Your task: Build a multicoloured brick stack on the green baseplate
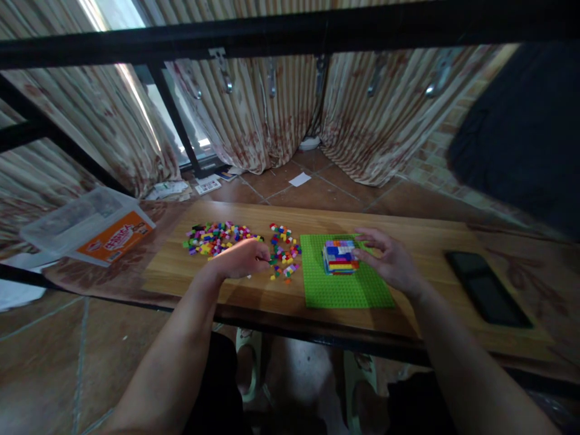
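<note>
A small block built of toy bricks in several colours (341,258) stands on a green studded baseplate (348,296). My right hand (387,258) is at its right side, fingers stretched and apart; a fingertip appears to touch the block's right edge. Over the smaller spread of loose bricks (286,256) is my left hand (244,258), its fingers curled into a pinch. Whatever lies between those fingertips is too small to make out. A bigger heap of loose bricks (217,235) lies behind my left hand, partly hidden by it.
The bricks lie on a low wooden table (258,302). A dark tablet or phone (487,289) rests at its right end. At the left stands a clear plastic box (90,226) with an orange label. A black metal bar (290,39) with hooks crosses above, in front of curtains.
</note>
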`<state>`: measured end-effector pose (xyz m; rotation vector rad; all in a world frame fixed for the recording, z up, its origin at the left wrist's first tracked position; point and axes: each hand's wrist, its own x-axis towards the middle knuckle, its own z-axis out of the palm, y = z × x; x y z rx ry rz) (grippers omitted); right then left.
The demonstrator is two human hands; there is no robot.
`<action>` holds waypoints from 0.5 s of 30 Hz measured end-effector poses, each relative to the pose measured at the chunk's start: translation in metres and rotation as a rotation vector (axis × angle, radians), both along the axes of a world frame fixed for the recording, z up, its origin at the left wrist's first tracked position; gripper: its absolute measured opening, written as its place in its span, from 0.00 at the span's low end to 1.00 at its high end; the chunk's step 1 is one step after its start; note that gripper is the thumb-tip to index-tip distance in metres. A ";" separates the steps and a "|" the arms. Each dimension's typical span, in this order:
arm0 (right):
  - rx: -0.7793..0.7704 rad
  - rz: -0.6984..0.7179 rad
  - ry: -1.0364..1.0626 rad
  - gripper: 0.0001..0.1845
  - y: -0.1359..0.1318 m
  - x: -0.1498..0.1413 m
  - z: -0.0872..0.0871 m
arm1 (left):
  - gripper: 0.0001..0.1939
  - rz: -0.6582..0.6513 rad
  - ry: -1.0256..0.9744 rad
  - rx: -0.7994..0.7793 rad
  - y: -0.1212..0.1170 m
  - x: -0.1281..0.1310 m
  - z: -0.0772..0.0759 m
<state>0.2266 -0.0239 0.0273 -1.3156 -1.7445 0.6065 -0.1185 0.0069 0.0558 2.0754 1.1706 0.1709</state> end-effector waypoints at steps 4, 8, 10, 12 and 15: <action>0.166 -0.218 0.177 0.13 -0.014 -0.031 0.010 | 0.07 0.006 -0.236 -0.080 -0.006 0.025 0.006; 0.040 0.018 0.201 0.11 -0.033 -0.061 0.011 | 0.07 0.012 -0.428 -0.074 -0.011 0.054 0.006; -0.002 0.065 0.243 0.11 -0.037 -0.068 0.009 | 0.06 0.003 -0.475 -0.040 -0.013 0.067 0.006; -0.030 0.077 0.278 0.10 -0.038 -0.070 0.006 | 0.06 -0.006 -0.502 -0.020 -0.015 0.077 0.007; -0.036 0.062 0.304 0.08 -0.036 -0.066 0.005 | 0.05 -0.006 -0.524 0.008 -0.019 0.089 0.009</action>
